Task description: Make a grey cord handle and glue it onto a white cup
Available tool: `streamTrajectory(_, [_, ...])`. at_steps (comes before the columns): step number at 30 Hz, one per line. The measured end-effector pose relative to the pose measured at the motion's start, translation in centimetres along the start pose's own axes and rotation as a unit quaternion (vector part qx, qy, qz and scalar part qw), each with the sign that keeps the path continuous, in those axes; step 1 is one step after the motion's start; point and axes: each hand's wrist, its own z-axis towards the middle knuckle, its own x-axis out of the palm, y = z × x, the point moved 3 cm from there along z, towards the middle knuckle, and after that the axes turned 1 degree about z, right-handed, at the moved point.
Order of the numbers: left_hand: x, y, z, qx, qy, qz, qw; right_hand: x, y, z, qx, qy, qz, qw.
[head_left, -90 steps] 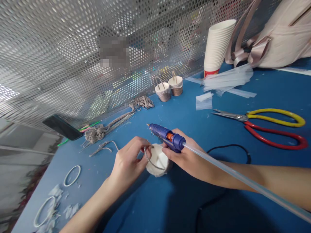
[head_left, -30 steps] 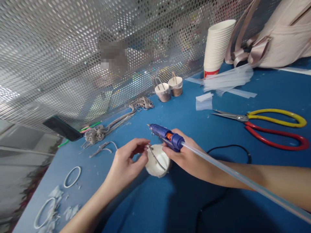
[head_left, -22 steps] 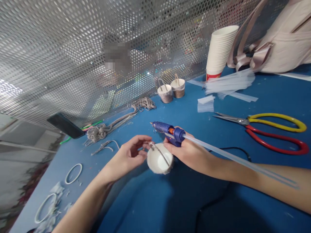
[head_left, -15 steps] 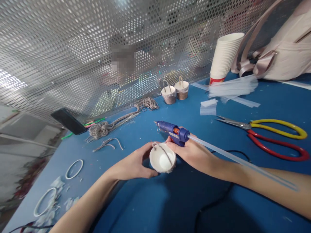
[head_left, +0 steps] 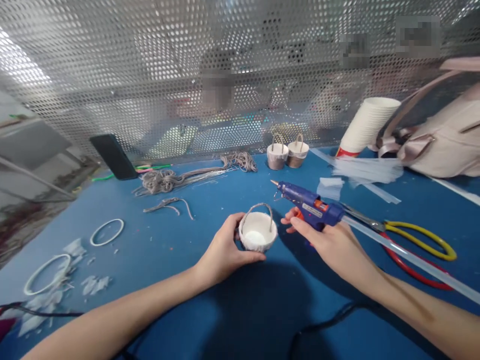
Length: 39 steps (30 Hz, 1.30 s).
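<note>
My left hand (head_left: 228, 247) has its thumb and fingers wrapped round a small white cup basket (head_left: 258, 231) with a twisted cord handle arching over its mouth. To the right, my right hand (head_left: 330, 240) grips a blue glue gun (head_left: 309, 204), its nozzle pointing up and left, apart from the basket. A long clear glue stick (head_left: 397, 248) sticks out of the gun's back, above my right forearm. Two similar baskets, one whitish (head_left: 277, 158) and one with a brown lower part (head_left: 296, 157), stand upright at the back of the table.
Scissors (head_left: 416, 225) lie beyond my right wrist. Behind are stacked paper cups (head_left: 369, 125), clear strips (head_left: 375, 172) and a pink bag (head_left: 446, 130). Grey cord (head_left: 161, 181), a phone (head_left: 113, 156) and white rings (head_left: 107, 233) are leftward. A black cable (head_left: 318, 326) runs in front.
My right hand and the glue gun have moved right, away from the basket. My left hand still holds the basket, now more upright. The camera view has levelled.
</note>
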Motion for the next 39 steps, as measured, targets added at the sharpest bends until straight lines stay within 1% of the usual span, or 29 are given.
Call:
streamTrajectory(3, [0.1,0.0,-0.4,0.046,0.020,0.034,0.998,0.5,-0.4,-0.3,0.005,0.007,-0.002,1.000])
streamTrajectory(6, [0.0,0.2,-1.0,0.084,0.039,0.062,0.994,1.1,-0.6,-0.5,0.014,0.015,0.024,0.999])
streamTrajectory(9, [-0.3,0.3,-1.7,0.111,0.050,0.082,0.989,1.6,-0.6,-0.4,0.014,0.031,0.040,0.999])
streamTrajectory(10, [-0.3,0.3,-1.9,0.114,0.046,0.086,0.989,1.7,-0.6,-0.3,0.011,0.037,0.034,0.999])
streamTrajectory(15, [-0.3,0.2,-2.4,0.117,-0.015,0.108,0.987,2.4,-0.6,0.6,-0.036,0.045,-0.030,0.998])
streamTrajectory(20, [0.0,0.2,-2.6,0.078,-0.048,0.102,0.991,2.5,-0.6,0.9,-0.036,0.051,-0.020,0.998])
streamTrajectory(22, [0.1,0.1,-2.8,0.086,-0.045,0.096,0.991,2.5,-0.6,0.7,-0.033,0.051,-0.028,0.998])
streamTrajectory(25, [-0.1,0.1,-3.4,0.113,-0.024,0.095,0.989,2.5,-0.6,0.2,-0.025,0.064,-0.030,0.997])
streamTrajectory(29, [-1.5,0.2,-3.9,0.157,-0.015,0.084,0.984,2.0,-0.5,-0.1,-0.003,0.068,-0.004,0.998])
streamTrajectory(31, [-2.4,-0.2,-3.6,0.171,-0.007,0.071,0.983,1.3,-0.1,-0.3,0.009,0.065,-0.001,0.998])
streamTrajectory(33, [-3.3,-0.8,-2.8,0.149,-0.011,0.072,0.986,0.7,0.8,-0.7,0.017,0.069,-0.015,0.997])
streamTrajectory(34, [-3.6,-1.2,-2.3,0.140,-0.027,0.079,0.987,0.4,1.2,-1.0,0.019,0.073,-0.025,0.997])
streamTrajectory(36, [-3.9,-2.2,-1.4,0.159,-0.029,0.087,0.983,-0.1,2.0,-1.7,0.021,0.079,-0.045,0.996])
streamTrajectory(39, [-3.6,-3.4,-0.4,0.223,-0.019,0.103,0.969,-0.6,2.2,-2.9,0.043,0.092,-0.064,0.993])
